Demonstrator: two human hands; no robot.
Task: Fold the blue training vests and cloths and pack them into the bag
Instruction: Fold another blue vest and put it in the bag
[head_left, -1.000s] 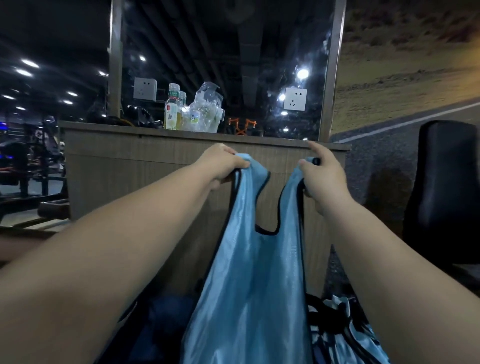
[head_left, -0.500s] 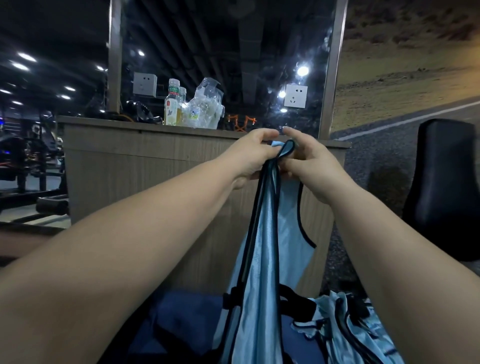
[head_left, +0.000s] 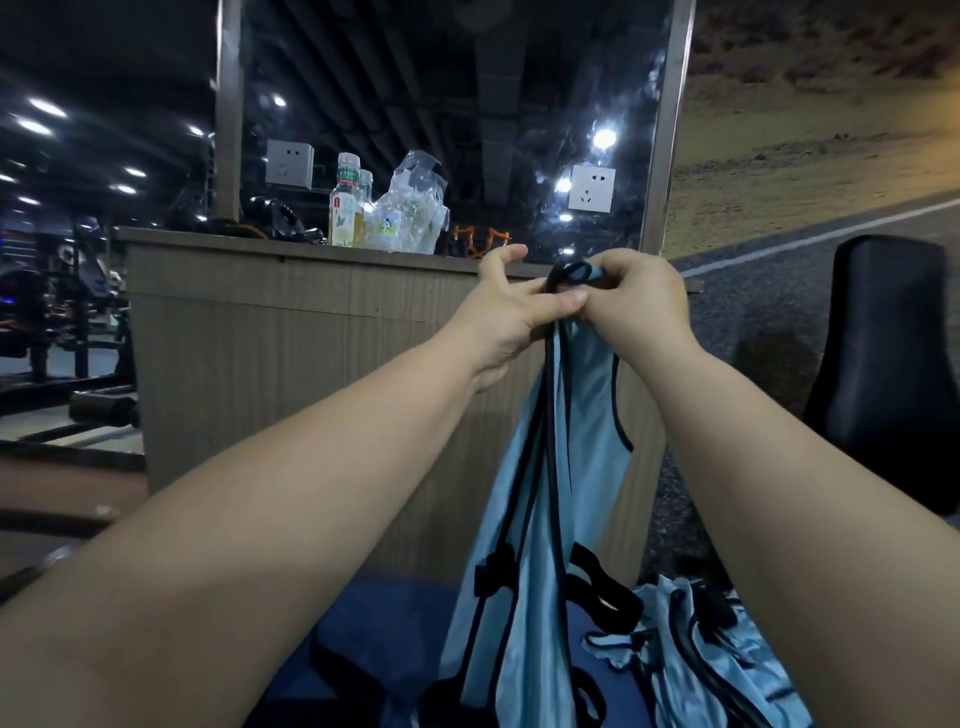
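Both shoulder straps, held wide apart a second ago, are now gathered together, so the blue vest (head_left: 524, 519) hangs as a narrow strip folded lengthwise instead of spread flat. It hangs in the air in front of the person. Its black-edged straps are bunched at the top and its lower end falls out of sight at the bottom of the view. The right hand (head_left: 636, 306) has its fingers curled round the looped strap tops and clasps them tightly. The left hand (head_left: 511, 306) meets it from the other side. Its thumb is pressed across the straps against the right hand's fingers, while its forefinger is lifted clear, where half a second ago it was wrapped round the fabric.

Below the vest lies a dark blue surface (head_left: 374, 618) crossed by black webbing; whether this is the bag cannot be told. Just right of it is a crumpled pile of vests (head_left: 727, 654) in the same pale blue.

Behind the hands stands a wood-grain bench (head_left: 311, 364). On top of it are two bottles (head_left: 344, 208) and a crinkled clear plastic bag (head_left: 415, 208) side by side. A black chair (head_left: 893, 364) stands at the right.
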